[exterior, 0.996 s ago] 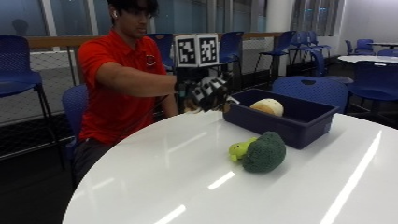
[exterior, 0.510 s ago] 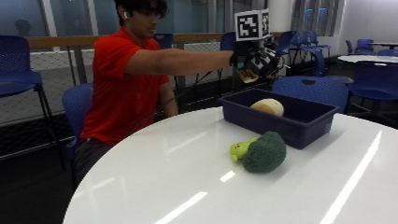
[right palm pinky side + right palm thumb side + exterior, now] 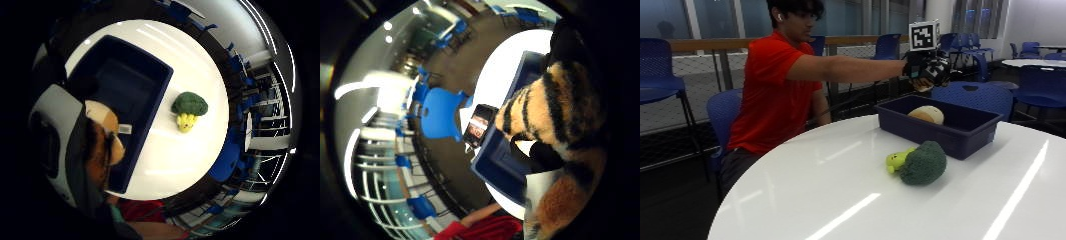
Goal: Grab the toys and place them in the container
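Striped toy held high over the blue bin

We see the gloved right hand (image 3: 927, 71) raised above the far side of the dark blue rectangular plastic container (image 3: 943, 125), its fingers curled round an orange plush toy with black stripes (image 3: 555, 125). The container stands near the far edge of the round white glossy table (image 3: 840, 200) and holds a cream and tan rounded plush toy (image 3: 927, 114). A green plush broccoli with a yellow-green stem (image 3: 918, 162) lies on the table just beside the container's near wall, well inside the table's edge.
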A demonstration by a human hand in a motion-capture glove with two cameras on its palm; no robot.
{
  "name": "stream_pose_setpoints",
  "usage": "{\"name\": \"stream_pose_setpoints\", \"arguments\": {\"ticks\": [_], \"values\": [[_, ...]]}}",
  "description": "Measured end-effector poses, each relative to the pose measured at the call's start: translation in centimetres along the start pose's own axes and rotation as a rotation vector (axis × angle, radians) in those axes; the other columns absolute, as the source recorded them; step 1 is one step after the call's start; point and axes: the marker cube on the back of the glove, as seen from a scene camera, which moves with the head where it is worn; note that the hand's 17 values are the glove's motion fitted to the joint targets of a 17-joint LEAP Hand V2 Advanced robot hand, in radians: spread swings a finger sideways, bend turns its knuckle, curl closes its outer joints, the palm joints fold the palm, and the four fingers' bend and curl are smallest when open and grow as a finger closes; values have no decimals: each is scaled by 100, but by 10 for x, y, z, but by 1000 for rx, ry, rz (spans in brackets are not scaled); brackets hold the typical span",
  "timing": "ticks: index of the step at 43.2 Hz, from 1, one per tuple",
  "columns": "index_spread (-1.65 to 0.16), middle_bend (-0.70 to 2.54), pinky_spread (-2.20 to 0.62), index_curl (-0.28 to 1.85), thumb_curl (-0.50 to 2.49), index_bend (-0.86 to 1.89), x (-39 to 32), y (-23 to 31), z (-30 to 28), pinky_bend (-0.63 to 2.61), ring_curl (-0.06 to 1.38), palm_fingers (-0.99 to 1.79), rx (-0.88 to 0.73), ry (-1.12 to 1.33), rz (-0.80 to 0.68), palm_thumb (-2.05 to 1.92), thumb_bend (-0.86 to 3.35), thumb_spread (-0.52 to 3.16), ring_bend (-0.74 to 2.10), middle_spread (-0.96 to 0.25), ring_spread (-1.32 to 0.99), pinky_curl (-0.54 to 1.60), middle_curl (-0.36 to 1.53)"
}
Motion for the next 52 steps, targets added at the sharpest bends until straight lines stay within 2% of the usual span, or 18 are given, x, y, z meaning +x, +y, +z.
{"name": "stream_pose_setpoints", "arguments": {"ticks": [5, 8, 10, 12, 13, 15, 17, 20, 28, 52], "values": [[-48, 62, -43, 95, 130, 45, -6, 3, 3, 99, 69, 87, 32, -32, -41, 62, 14, 54, 117, -44, -49, 49, 84], [-48, 60, -43, 97, 131, 43, -8, 7, 6, 98, 69, 81, -3, -40, -67, 61, 14, 55, 115, -44, -49, 48, 84], [-48, 53, -43, 96, 130, 36, -5, 9, 9, 100, 68, 65, -74, -9, -55, 60, 12, 58, 112, -45, -49, 49, 82], [-46, 41, -38, 92, 126, 17, -1, 12, 13, 106, 68, 25, -149, 15, -51, 46, 7, 72, 108, -41, -47, 51, 78], [-46, 41, -37, 92, 125, 16, 1, 13, 14, 108, 69, 24, -176, 19, -54, 45, 7, 75, 108, -41, -46, 53, 78], [-46, 34, -31, 87, 120, 12, 6, 16, 16, 108, 65, 3, -203, 23, -63, 31, -1, 84, 96, -37, -42, 52, 75], [-44, 31, -22, 79, 110, 5, 14, 20, 16, 112, 58, -33, -210, 42, -108, 15, -11, 90, 71, -31, -32, 52, 71], [-42, 25, -15, 71, 99, 6, 28, 27, 14, 107, 51, -40, -208, 74, -199, 0, -12, 98, 51, -25, -24, 47, 67], [-37, 14, -3, 55, 77, 5, 64, 33, 13, 96, 39, -34, -188, 49, -10, -10, -9, 108, 28, -15, -10, 41, 57], [-35, 13, 6, 33, 41, 12, 201, 48, 45, 79, 33, -22, -197, 30, 203, -9, -7, 114, 17, -8, -2, 34, 38]]}}
